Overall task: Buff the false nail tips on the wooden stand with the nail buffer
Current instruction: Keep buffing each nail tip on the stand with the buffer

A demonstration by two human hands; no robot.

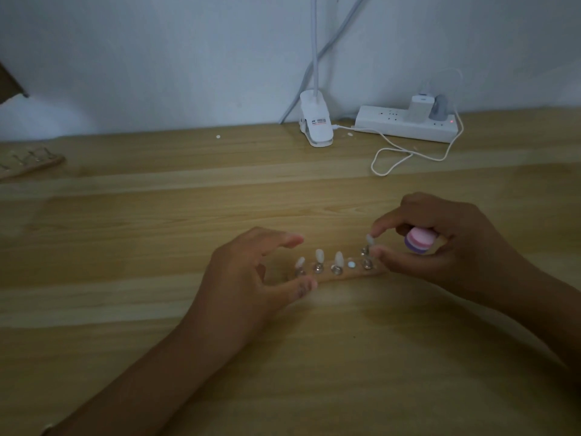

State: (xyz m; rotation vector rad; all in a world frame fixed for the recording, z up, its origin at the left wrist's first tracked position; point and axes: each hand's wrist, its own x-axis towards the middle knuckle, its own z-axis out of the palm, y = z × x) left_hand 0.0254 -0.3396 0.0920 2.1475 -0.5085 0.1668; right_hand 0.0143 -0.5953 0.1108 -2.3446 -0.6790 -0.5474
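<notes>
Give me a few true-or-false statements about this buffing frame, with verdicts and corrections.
1. The right hand holds the nail buffer. True.
2. The nail buffer is rubbing a tip. False: it sits tucked in the curled fingers, off the tips, while index finger and thumb pinch at one nail tip.
3. The left hand grips a second buffer. False: it holds nothing, fingers spread at the left end of the wooden stand.
4. A charger is plugged into the power strip. True.
</notes>
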